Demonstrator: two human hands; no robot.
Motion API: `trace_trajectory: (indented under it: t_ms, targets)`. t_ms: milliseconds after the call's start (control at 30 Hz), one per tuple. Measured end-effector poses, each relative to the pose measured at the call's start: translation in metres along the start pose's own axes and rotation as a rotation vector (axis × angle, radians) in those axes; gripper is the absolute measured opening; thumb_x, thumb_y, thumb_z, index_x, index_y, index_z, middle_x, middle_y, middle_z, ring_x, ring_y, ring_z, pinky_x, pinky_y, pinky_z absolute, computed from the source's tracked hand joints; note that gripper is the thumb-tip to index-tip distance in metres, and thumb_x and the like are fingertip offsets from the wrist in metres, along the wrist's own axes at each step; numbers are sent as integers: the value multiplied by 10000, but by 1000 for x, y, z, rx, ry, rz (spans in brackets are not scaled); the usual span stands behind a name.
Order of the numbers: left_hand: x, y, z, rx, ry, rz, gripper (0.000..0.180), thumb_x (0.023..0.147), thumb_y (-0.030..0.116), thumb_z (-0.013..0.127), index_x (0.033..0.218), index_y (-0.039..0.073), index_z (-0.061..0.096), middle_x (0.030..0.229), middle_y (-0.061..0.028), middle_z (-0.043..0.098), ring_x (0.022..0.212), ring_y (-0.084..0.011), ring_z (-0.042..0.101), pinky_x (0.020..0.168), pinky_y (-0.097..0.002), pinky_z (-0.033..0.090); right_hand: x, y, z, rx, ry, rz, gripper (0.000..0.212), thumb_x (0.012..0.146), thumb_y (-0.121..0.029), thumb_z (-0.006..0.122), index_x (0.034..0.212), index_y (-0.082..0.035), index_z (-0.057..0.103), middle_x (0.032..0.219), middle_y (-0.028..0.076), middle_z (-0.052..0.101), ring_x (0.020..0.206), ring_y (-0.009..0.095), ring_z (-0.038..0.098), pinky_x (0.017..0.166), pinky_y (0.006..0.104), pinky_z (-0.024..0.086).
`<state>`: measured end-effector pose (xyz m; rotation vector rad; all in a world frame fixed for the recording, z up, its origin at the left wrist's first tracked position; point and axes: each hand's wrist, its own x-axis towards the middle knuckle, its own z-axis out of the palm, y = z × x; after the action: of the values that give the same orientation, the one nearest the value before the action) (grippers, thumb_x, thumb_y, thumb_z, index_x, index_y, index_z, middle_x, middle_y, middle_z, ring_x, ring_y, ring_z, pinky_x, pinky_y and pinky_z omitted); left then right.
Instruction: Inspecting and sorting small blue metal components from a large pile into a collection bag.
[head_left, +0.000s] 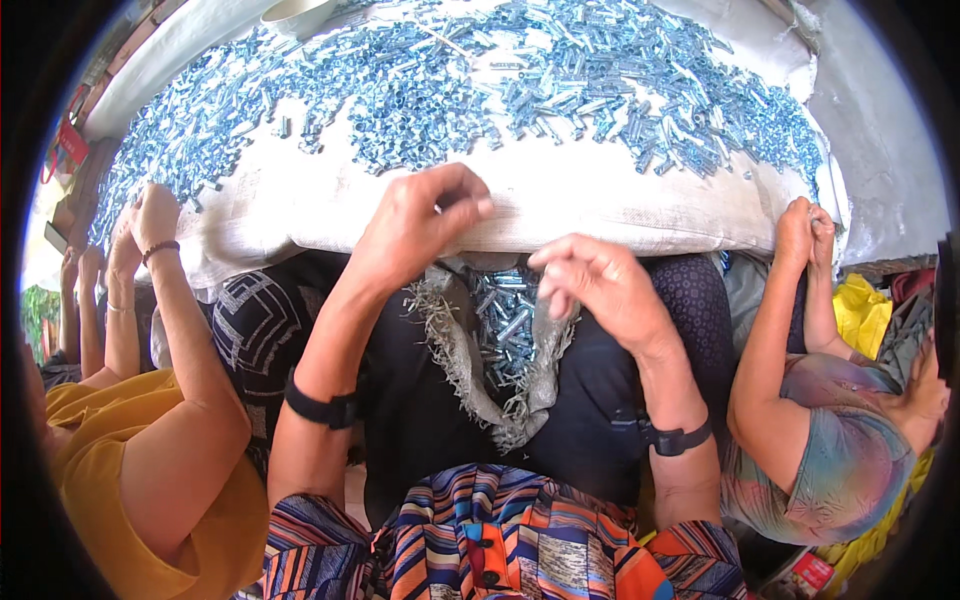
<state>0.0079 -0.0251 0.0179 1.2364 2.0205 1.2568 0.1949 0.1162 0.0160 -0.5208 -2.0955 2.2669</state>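
My left hand (420, 222) is raised in front of the table edge. Its fingers curl toward the thumb in a pinch, and I cannot make out anything between them. Lower and to the right, my right hand (607, 288) hovers over my lap, fingers loosely bent and apart, slightly blurred, with nothing seen in it. Between my legs hangs a frayed grey woven sack (540, 385), its mouth open. Small shiny metal tubes (508, 320) lie inside it. Many more bluish metal tubes (420, 110) are spread over the table beyond my hands.
A white cloth (610, 205) covers the table. At the back left stands a pale bowl (298, 14). A co-worker in mustard (190, 500) sits close on my left, another in a patterned shirt (840, 450) on my right, both with hands at the table. A yellow bag (860, 312) lies far right.
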Motion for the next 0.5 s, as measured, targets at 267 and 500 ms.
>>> trace_trajectory:
  t_ms: [267,500]
  targets:
    - [66,-10,26,755,278,42,266,760,296,668,799,41,602,831,-129,627,775,-321,624,673,-422,490,86,-16,-46,-581,514,-356,103,814,-72,559,876,3,595,679,89,601,609,159,595,569,285,450]
    - [85,-9,26,802,200,-13,266,774,308,650,808,48,603,822,-153,643,766,-347,634,658,-439,493,146,-24,-55,-1190,556,-555,127,771,-96,545,852,-41,625,886,172,613,841,355,601,726,444,480]
